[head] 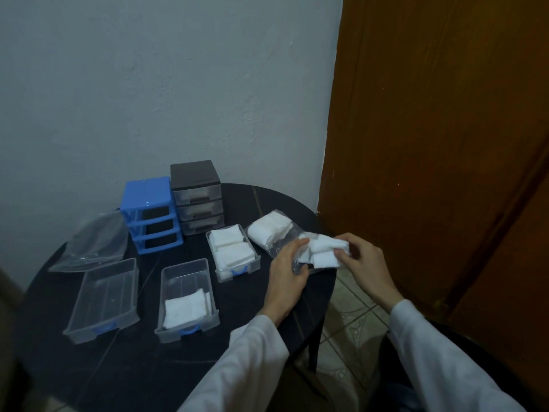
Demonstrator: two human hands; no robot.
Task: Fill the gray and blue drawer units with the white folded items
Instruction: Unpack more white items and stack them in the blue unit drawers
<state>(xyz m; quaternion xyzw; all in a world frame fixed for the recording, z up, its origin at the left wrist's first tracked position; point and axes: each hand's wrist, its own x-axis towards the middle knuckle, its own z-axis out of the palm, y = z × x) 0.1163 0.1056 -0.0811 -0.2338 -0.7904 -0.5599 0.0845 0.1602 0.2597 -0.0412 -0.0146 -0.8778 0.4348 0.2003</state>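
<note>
the left hand [286,272] grips the clear bag [285,246] at its mouth on the counter [148,367], beside the fullest drawer [234,251]; the right hand [361,263] pinches white folded items [322,251] there. pin the bag firmly and draw the stack out flat, so folds hold. the gray unit [196,197] contents are hard to make out.

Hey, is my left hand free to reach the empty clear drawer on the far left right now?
Probably not right away. The left hand is holding the plastic bag of white folded items. The path to the empty drawer crosses the half-filled drawer, so it would have to let go and reach over.
</note>
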